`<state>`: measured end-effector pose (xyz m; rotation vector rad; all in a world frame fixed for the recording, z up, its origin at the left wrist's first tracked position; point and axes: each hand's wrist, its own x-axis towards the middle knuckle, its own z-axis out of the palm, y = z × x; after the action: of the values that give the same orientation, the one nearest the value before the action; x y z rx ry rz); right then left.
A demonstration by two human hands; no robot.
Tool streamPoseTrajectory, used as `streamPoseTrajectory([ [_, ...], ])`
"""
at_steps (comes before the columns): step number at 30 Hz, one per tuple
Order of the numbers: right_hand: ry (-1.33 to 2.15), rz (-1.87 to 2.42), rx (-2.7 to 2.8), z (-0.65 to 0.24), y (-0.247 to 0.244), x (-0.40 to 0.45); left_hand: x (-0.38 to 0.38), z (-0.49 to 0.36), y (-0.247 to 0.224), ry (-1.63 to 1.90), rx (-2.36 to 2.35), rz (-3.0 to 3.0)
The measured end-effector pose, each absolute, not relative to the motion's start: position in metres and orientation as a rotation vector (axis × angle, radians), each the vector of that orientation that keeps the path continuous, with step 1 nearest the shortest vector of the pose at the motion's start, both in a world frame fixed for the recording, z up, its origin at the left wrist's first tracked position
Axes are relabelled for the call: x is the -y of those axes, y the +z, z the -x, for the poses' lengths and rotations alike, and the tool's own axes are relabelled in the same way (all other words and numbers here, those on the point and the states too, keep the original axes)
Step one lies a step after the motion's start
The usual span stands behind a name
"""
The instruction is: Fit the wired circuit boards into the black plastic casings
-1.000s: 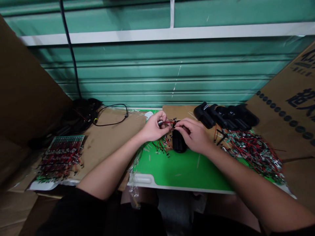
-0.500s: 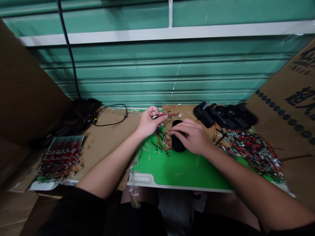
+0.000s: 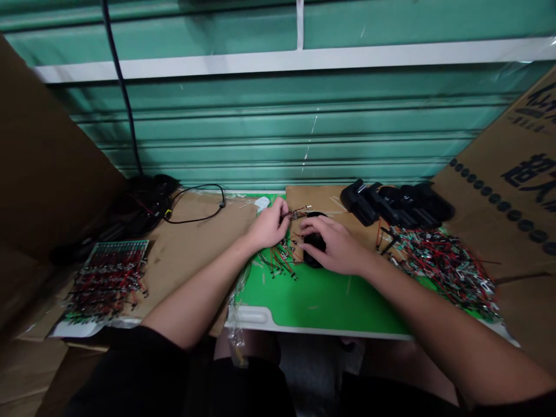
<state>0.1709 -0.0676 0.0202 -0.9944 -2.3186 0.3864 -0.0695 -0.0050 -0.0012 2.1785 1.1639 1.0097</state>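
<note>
Head view: left hand (image 3: 267, 227) pinching red-black wire lead (image 3: 296, 215); right hand (image 3: 332, 245) cupped over black plastic housing (image 3: 313, 256).

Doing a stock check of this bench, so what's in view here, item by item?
green mat: one, green with white edge, front centre
black oval housing: one, black, on the mat
black housings: several, black, in a row back right
terminal heap: one, red and black wires, right
wire bunch: one, red and black, on the mat
terminal rack: one, red, black and green, left
black cable: one, black, looped at back left
cardboard sheet: one, brown, left of the mat
roller shutter: one, green, behind the bench
left hand: one, pinching a wired terminal
right hand: one, over the black oval housing
</note>
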Motion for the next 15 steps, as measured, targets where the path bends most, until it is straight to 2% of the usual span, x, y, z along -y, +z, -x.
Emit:
streamPoseTrajectory([
  [8,0.409,0.972,2.316,-0.176,0.023,0.065,0.003,0.073,0.007,1.206,-1.196,-2.135],
  [15,0.277,1.045,2.266,-0.184,0.038,0.064,-0.001,0.096,0.034,1.249,-1.348,-2.121],
])
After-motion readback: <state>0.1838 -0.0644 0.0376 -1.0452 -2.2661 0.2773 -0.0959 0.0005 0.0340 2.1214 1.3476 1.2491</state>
